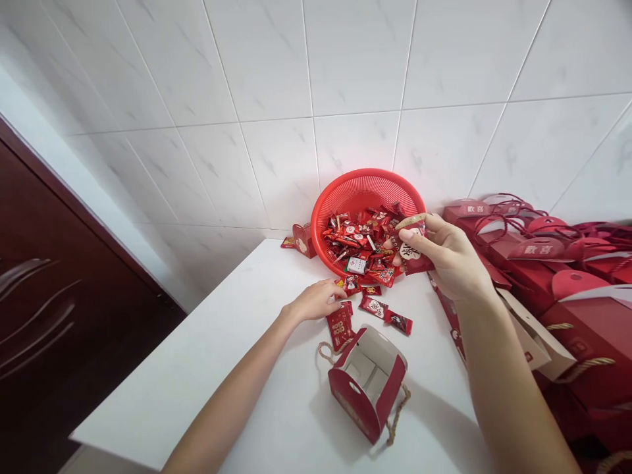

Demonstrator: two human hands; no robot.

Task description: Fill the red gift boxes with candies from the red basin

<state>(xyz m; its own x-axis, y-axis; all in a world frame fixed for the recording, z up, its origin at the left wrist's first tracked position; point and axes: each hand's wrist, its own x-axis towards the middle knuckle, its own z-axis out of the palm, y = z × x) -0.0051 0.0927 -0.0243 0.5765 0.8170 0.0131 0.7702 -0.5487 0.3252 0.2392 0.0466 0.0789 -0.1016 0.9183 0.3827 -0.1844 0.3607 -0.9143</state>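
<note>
My right hand (444, 253) pinches a red wrapped sweet packet (411, 253) between thumb and fingers, in front of the right rim of a red plastic basket (368, 181). Inside that basket lies a heap of red-wrapped sweets (360, 230). Low over the white table, my left hand (318, 299) has its fingers loosely curled and a little apart, beside a red packet with gold print (340, 326). Its fingertips reach the edge of some small wrapped sweets (352, 284). Nearer to me stands a dark red gift box (353, 401) with rope handles; its top is open and its visible inside is bare.
Many red gift boxes (587, 309) with cord handles are piled on the right. Loose sweets (385, 313) lie before the basket. A small red box (303, 240) sits left of it. The white table (197, 368) meets a tiled wall (276, 164); a dark door (64, 316) is at left.
</note>
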